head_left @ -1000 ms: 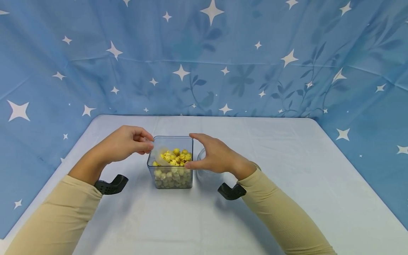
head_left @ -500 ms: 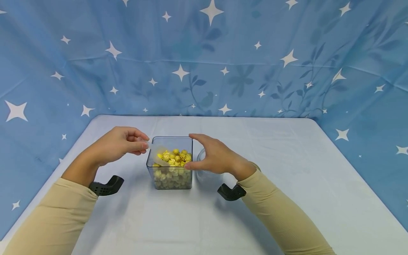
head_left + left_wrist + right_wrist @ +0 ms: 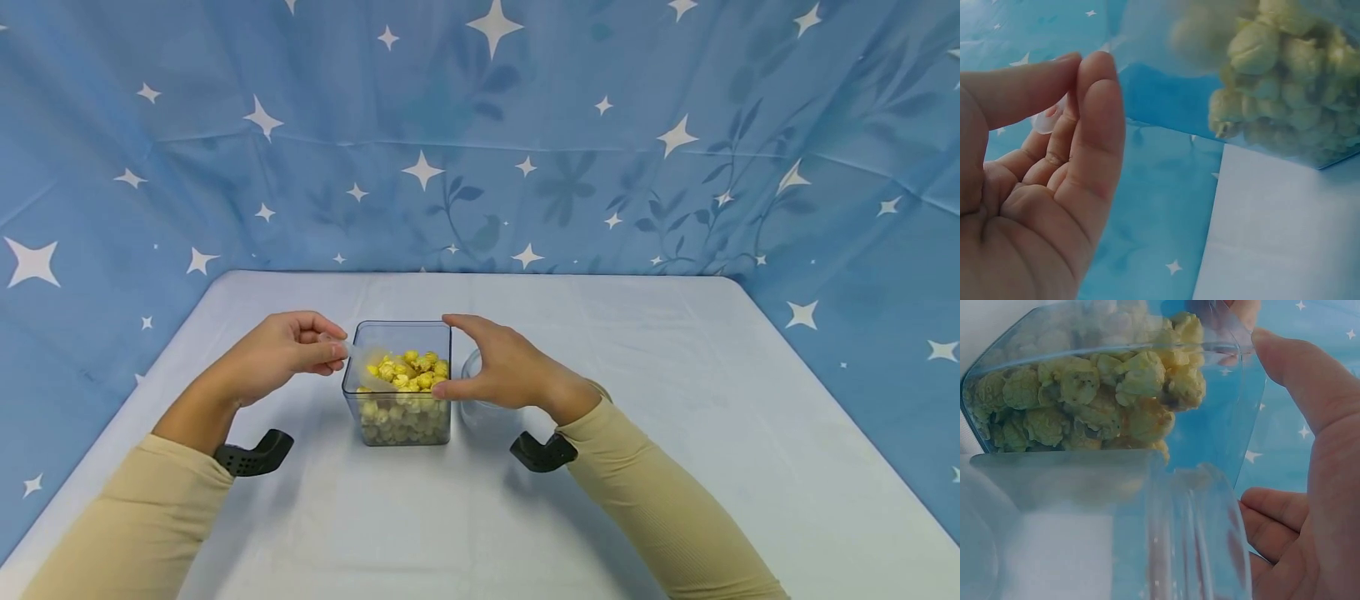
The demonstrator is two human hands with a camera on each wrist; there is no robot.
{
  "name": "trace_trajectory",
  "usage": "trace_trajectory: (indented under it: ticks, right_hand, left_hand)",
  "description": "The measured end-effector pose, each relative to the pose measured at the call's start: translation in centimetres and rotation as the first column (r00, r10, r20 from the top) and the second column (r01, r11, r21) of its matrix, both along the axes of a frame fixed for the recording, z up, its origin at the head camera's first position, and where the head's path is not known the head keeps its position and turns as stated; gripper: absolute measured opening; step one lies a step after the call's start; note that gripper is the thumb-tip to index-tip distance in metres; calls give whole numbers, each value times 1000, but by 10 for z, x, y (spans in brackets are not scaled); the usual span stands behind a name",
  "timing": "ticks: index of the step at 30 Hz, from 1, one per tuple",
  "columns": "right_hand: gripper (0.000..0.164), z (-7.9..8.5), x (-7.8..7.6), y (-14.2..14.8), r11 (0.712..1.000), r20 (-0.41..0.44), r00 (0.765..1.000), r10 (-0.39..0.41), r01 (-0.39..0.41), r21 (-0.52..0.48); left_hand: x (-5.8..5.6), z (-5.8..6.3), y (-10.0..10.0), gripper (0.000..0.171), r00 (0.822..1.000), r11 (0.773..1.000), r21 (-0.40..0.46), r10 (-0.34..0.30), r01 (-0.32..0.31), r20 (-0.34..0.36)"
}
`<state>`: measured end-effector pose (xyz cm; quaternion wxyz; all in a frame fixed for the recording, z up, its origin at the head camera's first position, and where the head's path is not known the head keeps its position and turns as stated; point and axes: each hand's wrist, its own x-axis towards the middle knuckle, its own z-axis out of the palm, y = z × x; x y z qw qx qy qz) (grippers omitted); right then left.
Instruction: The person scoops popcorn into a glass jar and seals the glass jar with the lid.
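Note:
A clear, grey-tinted square container point(image 3: 397, 429) stands on the table, part filled with yellow popcorn point(image 3: 408, 371). At its left rim my left hand point(image 3: 281, 354) pinches the handle of a translucent scoop point(image 3: 366, 364) between thumb and fingers. The scoop's head dips into the container at the popcorn; its outline is faint. My right hand point(image 3: 510, 362) holds the container's right side, thumb at the near corner and fingers at the far one. Beside the container, partly hidden under that hand, stands a clear round jar point(image 3: 1085, 544), close in the right wrist view.
A white cloth covers the table point(image 3: 660, 433). Behind and beside it hangs a blue curtain point(image 3: 450, 108) with white stars. Each wrist wears a black device point(image 3: 255, 454).
My left hand has drawn a little to the left, then come nearer to me, with the scoop still in the container. The right hand and container have barely moved.

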<state>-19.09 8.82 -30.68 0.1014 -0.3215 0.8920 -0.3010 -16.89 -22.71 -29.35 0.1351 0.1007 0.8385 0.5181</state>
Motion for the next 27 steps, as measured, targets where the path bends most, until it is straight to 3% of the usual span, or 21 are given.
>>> trace_trajectory:
  ticks: [19, 27]
  right_hand:
    - [96, -1, 2, -4, 1000, 19, 1000, -12, 12, -16]
    - [97, -2, 1, -12, 1000, -13, 1000, -9, 9, -2]
  left_hand:
    - [7, -12, -7, 36, 998, 996, 89, 22, -17, -62]
    - [5, -12, -12, 38, 997, 998, 51, 39, -35, -60]
